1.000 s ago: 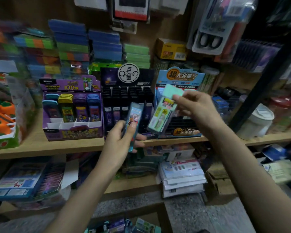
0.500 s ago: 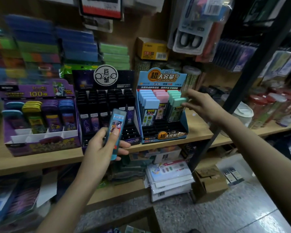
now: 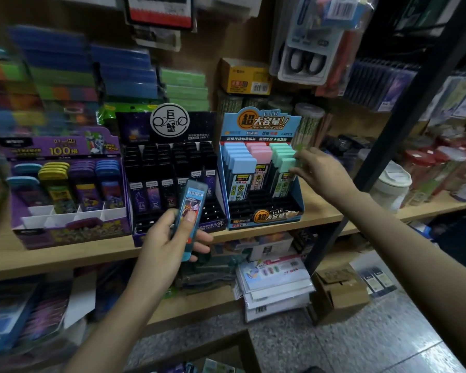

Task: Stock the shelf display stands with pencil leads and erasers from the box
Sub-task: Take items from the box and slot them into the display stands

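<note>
The left hand [image 3: 167,238] grips a blue case [image 3: 191,211] upright over the shelf [image 3: 51,258] front edge, likely kept ready for stocking. The right hand [image 3: 320,170] pinches a green case [image 3: 284,168] in the blue stand's [image 3: 267,218] right column, probably seating it.

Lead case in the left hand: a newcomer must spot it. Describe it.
On the wooden shelf, find the black middle stand. Before it, the left hand holds a slim lead case: teal-edged, cartoon-printed, unlike the stand's black ones.
</note>
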Tool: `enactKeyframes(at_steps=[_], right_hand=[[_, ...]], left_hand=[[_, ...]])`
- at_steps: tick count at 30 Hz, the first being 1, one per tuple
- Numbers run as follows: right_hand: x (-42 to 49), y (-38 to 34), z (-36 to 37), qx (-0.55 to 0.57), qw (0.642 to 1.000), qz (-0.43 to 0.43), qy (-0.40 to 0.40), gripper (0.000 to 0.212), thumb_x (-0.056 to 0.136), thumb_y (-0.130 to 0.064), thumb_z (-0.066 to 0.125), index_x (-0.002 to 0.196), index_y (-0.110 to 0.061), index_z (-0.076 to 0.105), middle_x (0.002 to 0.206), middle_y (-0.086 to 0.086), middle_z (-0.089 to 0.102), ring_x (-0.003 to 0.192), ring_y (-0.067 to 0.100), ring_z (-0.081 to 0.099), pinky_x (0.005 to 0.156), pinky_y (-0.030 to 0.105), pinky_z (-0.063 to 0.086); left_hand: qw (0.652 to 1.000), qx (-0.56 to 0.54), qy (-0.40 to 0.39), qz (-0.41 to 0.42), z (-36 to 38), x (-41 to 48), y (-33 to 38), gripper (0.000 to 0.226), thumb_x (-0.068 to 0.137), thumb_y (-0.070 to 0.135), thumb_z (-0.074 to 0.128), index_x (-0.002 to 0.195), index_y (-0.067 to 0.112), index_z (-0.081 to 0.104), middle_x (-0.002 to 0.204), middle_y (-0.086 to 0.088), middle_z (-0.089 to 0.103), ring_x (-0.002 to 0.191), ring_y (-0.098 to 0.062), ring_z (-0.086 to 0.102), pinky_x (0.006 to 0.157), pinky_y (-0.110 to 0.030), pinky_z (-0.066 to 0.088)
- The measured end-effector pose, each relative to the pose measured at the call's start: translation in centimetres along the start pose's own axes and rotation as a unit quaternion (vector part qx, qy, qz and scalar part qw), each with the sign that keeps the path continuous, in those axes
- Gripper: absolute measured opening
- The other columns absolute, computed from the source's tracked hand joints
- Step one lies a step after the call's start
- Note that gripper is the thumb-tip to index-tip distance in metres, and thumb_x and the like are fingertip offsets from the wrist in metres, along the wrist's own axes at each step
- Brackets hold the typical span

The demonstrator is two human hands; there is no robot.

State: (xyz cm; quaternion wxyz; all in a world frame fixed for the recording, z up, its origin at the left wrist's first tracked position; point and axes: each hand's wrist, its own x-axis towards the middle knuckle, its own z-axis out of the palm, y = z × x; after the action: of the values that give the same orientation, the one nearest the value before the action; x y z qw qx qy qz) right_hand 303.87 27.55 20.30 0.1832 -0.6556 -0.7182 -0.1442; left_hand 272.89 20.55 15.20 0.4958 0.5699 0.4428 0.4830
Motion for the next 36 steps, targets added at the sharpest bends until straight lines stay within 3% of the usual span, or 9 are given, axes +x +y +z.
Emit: enactKeyframes(at_steps=[4, 8, 11, 13, 19, 23, 28, 32, 36], right_hand=[[-0.7, -1.8, -0.6, -0.092, 0.993, 0.055, 0.040, 0.041, 0.089, -0.024, 0.060, 0.120, -0.002, 0.046, 0.115, 0.018, 0.055, 0.101, 0.035, 0.053, 0.074, 0.042, 0.045], [-2.5, -7.4, -2.3, 0.164, 0.980, 0.091, 0.062, 0.036, 0.091, -0.019, 0.056, 0.123, -0.006, 0.047, 0.117, 0.010, 0.053, 0.106, 0.024, 0.051, 0.087, 0.034, 0.044], [-4.4, -13.8, -3.8, 0.463, 0.871, 0.106, -0.128, 0.021, 0.093, -0.026, 0.056, 0.112, -0.016, 0.057, 0.105, 0.002, 0.062, 0.094, 0.012, 0.059, 0.077, 0.024, 0.046], [-5.5, -17.2, -3.9, 0.562, 0.804, 0.106, -0.164, 0.017, 0.093, -0.020, 0.056, 0.109, -0.013, 0.058, 0.097, 0.006, 0.062, 0.083, 0.009, 0.059, 0.068, 0.016, 0.048], [-5.9, -20.5, -3.4, 0.624, 0.760, 0.135, -0.120, 0.019, 0.089, 0.000, 0.058, 0.108, 0.002, 0.056, 0.074, 0.006, 0.050, 0.069, 0.013, 0.052, 0.064, 0.018, 0.046], [-6.7, -22.2, -2.7, 0.659, 0.720, 0.159, -0.146, 0.008, 0.089, -0.002, 0.059, 0.088, -0.010, 0.057, 0.083, 0.014, 0.061, 0.069, 0.016, 0.058, 0.056, 0.015, 0.047], [-8.7, -26.3, -1.1, 0.690, 0.664, 0.170, -0.231, 0.012, 0.086, -0.005, 0.063, 0.081, -0.012, 0.055, 0.079, 0.004, 0.067, 0.072, 0.012, 0.062, 0.065, 0.022, 0.049], [-8.6, -29.3, -0.6, 0.667, 0.691, 0.111, -0.254, 0.003, 0.088, -0.013, 0.063, 0.090, -0.015, 0.061, 0.080, -0.005, 0.063, 0.067, -0.003, 0.058, 0.061, 0.012, 0.046], [-5.0, -30.5, -1.7, 0.584, 0.792, -0.006, -0.177, 0.016, 0.091, -0.022, 0.060, 0.106, -0.017, 0.062, 0.086, -0.012, 0.060, 0.072, -0.007, 0.054, 0.065, 0.009, 0.041]], left_hand=[[1.000, 0.001, -0.005, -0.002, 0.1, -0.5, 0.4, 0.017, 0.095, 0.034, 0.043, 0.099, 0.023, 0.055, 0.079, 0.001, 0.074, 0.065, -0.015, 0.069, 0.053, -0.022, 0.053], [1.000, -0.002, -0.011, -0.002, 0.1, -1.1, 0.6, 0.016, 0.096, 0.034, 0.042, 0.100, 0.024, 0.054, 0.079, 0.000, 0.073, 0.064, -0.016, 0.069, 0.053, -0.022, 0.053], [1.000, -0.005, -0.024, 0.003, 0.1, -1.5, 0.7, 0.018, 0.096, 0.035, 0.041, 0.099, 0.023, 0.054, 0.078, -0.002, 0.073, 0.060, -0.015, 0.067, 0.051, -0.021, 0.050], [0.999, -0.015, -0.027, 0.007, 0.0, -1.9, 0.8, 0.020, 0.095, 0.037, 0.042, 0.100, 0.022, 0.055, 0.076, -0.005, 0.072, 0.057, -0.016, 0.064, 0.049, -0.022, 0.049], [0.999, -0.004, -0.036, -0.014, -3.6, -2.7, 0.9, 0.031, 0.076, 0.042, 0.059, 0.095, 0.018, 0.059, 0.075, -0.003, 0.071, 0.055, -0.017, 0.065, 0.048, -0.026, 0.050], [0.996, -0.055, 0.065, -0.025, -7.7, -3.1, 1.0, 0.033, 0.061, 0.037, 0.073, 0.086, 0.017, 0.067, 0.079, 0.002, 0.074, 0.066, -0.011, 0.070, 0.050, -0.018, 0.051], [0.982, -0.123, 0.145, -0.018, -10.8, -3.6, 1.1, 0.030, 0.066, 0.029, 0.073, 0.093, 0.020, 0.064, 0.080, 0.005, 0.073, 0.079, -0.009, 0.066, 0.066, -0.028, 0.052], [0.986, -0.055, 0.154, 0.033, -12.7, -3.8, 1.6, 0.015, 0.081, 0.012, 0.068, 0.094, 0.019, 0.065, 0.084, 0.002, 0.072, 0.081, -0.009, 0.066, 0.065, -0.017, 0.052], [0.983, 0.134, 0.100, 0.081, -14.7, -4.1, 1.8, 0.018, 0.084, 0.011, 0.068, 0.093, 0.025, 0.063, 0.084, 0.001, 0.065, 0.080, -0.014, 0.061, 0.069, -0.021, 0.049]])
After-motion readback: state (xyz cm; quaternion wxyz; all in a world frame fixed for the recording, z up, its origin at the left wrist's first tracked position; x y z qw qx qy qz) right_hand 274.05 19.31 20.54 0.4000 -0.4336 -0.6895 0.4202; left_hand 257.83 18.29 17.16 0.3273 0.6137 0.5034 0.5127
